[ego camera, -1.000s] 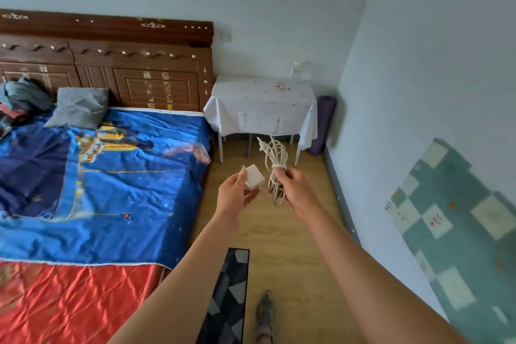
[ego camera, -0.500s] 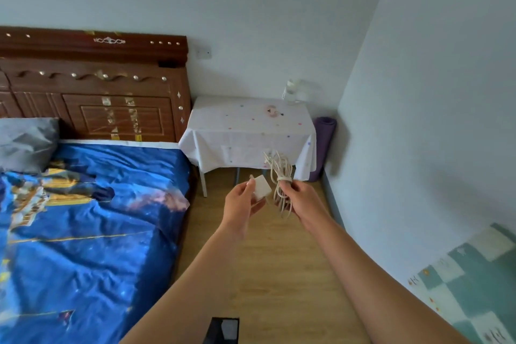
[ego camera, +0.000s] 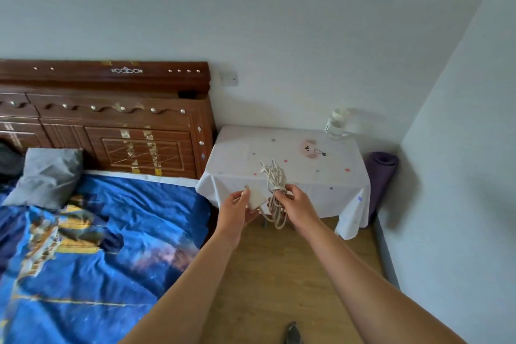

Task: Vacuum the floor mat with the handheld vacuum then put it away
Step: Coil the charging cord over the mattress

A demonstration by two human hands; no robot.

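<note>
1. On my left I see the bed, blue cover, against a wooden headboard.
2. The table, under a white cloth, stands in the corner just beside the bed; a purple roll is upright between it and the wall.
3. The right hand grips a coiled cord at the table's near edge.
4. The left hand pinches the cord's white block.
5. A bottle stands at the table's back.
6. I cannot tell where the vacuum is.
</note>
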